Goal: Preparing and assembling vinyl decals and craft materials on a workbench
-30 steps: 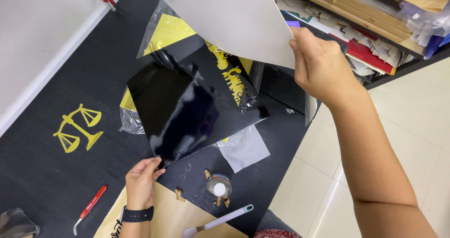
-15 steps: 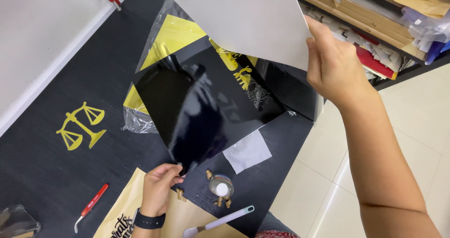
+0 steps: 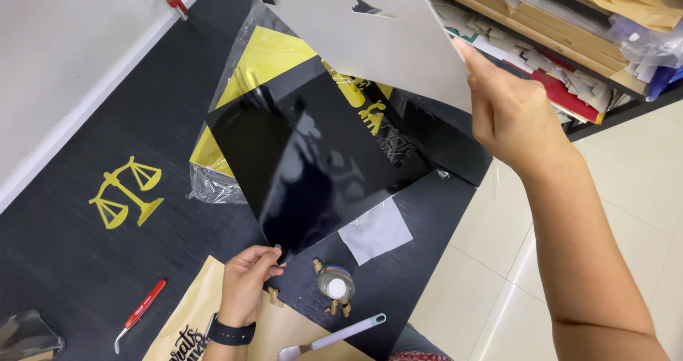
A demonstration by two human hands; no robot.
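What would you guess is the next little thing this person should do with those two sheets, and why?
Probably lay the grey sheet aside. The right hand holds it up in the air, clear of the glossy black sheet, whose bottom corner the left hand pinches. The two look already parted, and the raised sheet hangs over the table, tying up that hand.

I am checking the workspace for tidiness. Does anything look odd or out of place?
Yes. The clear plastic bag under the glossy black sheet is crumpled at its lower-left corner, and the sheet lies askew on it.
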